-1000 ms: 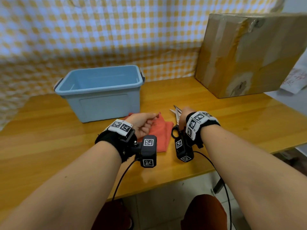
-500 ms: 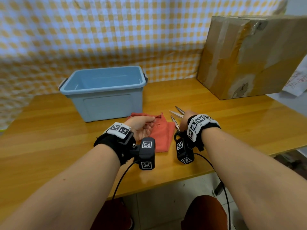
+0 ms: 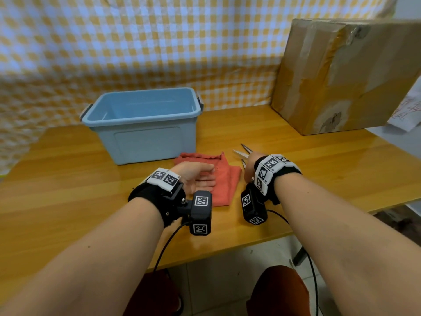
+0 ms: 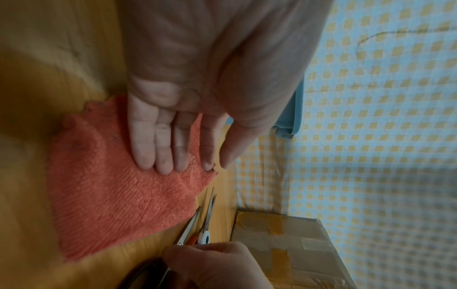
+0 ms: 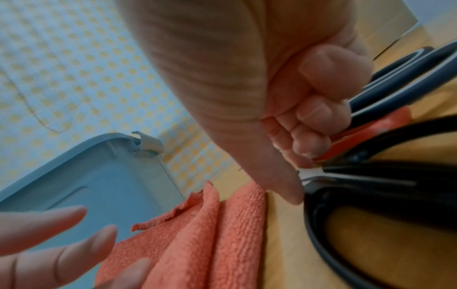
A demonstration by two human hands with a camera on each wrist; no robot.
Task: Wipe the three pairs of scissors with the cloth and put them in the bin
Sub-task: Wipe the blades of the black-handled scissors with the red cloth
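Your left hand (image 3: pixel 197 179) lies with straight fingers on the red cloth (image 3: pixel 222 185), palm turned up, holding nothing. The cloth rests folded on the wooden table (image 3: pixel 68 179), just in front of the blue bin (image 3: pixel 141 124). Your right hand (image 3: pixel 250 166) is beside the cloth, and its fingers (image 5: pixel 319 117) curl around the handles of the scissors (image 5: pixel 371 140). From the right wrist view you see black, orange and dark blue handles close together. The blades (image 3: pixel 241 153) point away from you toward the cardboard box (image 3: pixel 346 74) at the back right of the table.
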